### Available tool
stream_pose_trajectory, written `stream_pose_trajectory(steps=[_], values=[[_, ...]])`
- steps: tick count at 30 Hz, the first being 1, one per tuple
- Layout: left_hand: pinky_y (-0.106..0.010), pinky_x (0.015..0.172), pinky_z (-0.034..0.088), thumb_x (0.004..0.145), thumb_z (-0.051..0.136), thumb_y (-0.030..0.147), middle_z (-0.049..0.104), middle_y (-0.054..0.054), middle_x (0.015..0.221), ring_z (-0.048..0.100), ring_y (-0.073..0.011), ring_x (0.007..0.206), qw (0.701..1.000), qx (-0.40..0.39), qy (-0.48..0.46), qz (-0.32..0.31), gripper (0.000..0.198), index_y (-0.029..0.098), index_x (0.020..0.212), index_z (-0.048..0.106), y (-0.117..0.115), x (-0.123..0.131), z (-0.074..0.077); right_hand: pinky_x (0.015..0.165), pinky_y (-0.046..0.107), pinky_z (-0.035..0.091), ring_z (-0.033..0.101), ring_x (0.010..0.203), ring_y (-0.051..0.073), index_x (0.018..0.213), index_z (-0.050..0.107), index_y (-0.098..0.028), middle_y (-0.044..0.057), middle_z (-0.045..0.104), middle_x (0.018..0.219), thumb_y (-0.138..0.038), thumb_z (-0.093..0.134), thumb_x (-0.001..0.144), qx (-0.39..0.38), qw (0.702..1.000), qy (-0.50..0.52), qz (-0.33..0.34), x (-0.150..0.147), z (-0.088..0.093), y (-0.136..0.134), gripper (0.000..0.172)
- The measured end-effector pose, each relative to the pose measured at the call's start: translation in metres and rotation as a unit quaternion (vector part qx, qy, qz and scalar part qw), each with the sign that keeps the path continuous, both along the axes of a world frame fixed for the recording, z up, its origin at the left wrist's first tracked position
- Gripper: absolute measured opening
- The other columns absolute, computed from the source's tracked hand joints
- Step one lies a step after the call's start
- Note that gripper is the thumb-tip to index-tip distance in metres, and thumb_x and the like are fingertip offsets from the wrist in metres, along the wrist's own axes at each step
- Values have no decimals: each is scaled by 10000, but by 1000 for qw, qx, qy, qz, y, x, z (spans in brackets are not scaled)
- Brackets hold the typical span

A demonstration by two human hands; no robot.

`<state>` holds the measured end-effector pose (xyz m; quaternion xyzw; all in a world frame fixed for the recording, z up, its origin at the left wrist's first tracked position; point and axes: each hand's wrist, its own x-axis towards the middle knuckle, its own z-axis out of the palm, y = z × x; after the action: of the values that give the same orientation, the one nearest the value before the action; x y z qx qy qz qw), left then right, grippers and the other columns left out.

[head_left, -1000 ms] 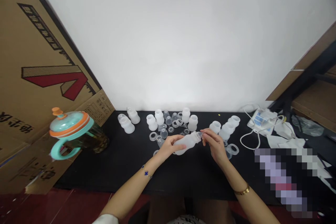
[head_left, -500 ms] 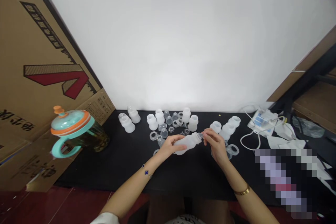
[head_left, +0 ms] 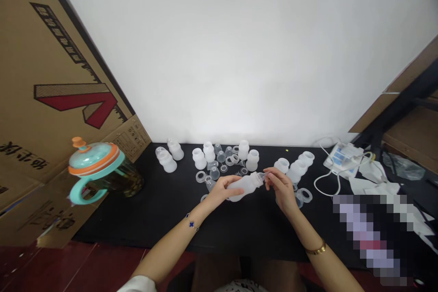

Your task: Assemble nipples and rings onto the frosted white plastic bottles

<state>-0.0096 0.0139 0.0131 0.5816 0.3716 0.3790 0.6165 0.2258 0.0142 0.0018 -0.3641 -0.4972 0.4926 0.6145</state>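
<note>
Head view. We log:
- left hand [head_left: 221, 190] wrapped round body of frosted bottle [head_left: 243, 185]
- bottle on its side, held just above black tabletop [head_left: 160, 212], centre front
- right hand [head_left: 282, 190], fingertips pinched on clear tip [head_left: 261, 175] at bottle neck
- behind hands, on same tabletop: loose bottles [head_left: 208, 151], rings [head_left: 200, 176]
- far left: lidded jug [head_left: 97, 171], teal and orange, beside cardboard box [head_left: 51, 100]
- right: white device [head_left: 342, 155] with cable
</note>
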Motion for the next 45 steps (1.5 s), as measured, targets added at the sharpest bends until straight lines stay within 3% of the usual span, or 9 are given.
stream_pose_trajectory(steps=[14,33,39,45], values=[[-271,722,472,680,840,399,739,-84,981,663,-225,846,1000,-13,-7,-2,493,132,1082,741,-1,1,3,508,287,406,499,578,125,876,759,-222,34,587,904,-316,689,884,32,999,-22,-15,1,0,1,118],[-271,731,464,665,848,393,730,-81,975,653,-226,857,1000,-17,-12,0,488,132,1063,740,-3,1,7,495,273,391,475,601,125,764,695,-212,26,546,898,-322,736,845,34,999,-18,-27,0,1,1,143],[-275,717,467,659,850,404,736,-83,964,658,-225,836,1000,-23,-12,9,489,130,1049,742,-4,2,9,520,281,381,489,574,138,977,734,-237,-8,558,721,-313,699,877,26,1000,-12,-9,0,-1,1,131],[-280,724,462,649,851,420,732,-86,966,653,-231,845,1000,-26,-7,10,506,126,1045,740,-4,2,9,514,289,396,501,596,132,904,756,-232,28,590,889,-318,696,869,35,999,-16,-19,-1,0,0,110]])
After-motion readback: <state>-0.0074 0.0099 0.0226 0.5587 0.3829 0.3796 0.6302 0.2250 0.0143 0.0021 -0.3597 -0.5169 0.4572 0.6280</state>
